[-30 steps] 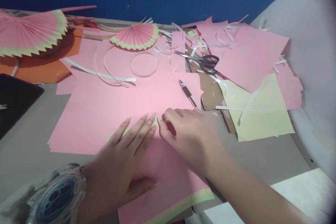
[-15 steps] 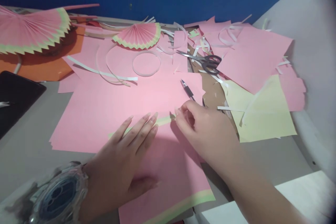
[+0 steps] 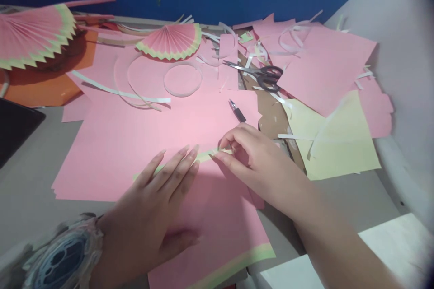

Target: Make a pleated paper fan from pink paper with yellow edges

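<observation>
My left hand [image 3: 156, 207] lies flat with fingers stretched out on a pink sheet with a green-yellow edge strip [image 3: 217, 230], holding it down. A watch [image 3: 64, 257] is on that wrist. My right hand [image 3: 254, 160] is curled, its fingertips pinching the sheet's green far edge [image 3: 206, 155] just right of my left fingertips. A black pen [image 3: 237, 113] lies just beyond my right hand on a larger pink sheet [image 3: 135, 135].
Scissors [image 3: 261, 74] lie among paper scraps at the back. Two pleated pink fans [image 3: 171, 40] [image 3: 34, 34] sit at the back left, with an orange sheet [image 3: 44, 86]. A pale yellow sheet [image 3: 335, 140] and pink sheets [image 3: 322, 67] lie right. A tape ring [image 3: 183, 79] lies centre. A black object [image 3: 13, 126] sits left.
My right hand slid right along the sheet's green edge, then came back a little left, still pinching it. My left hand stayed pressed flat.
</observation>
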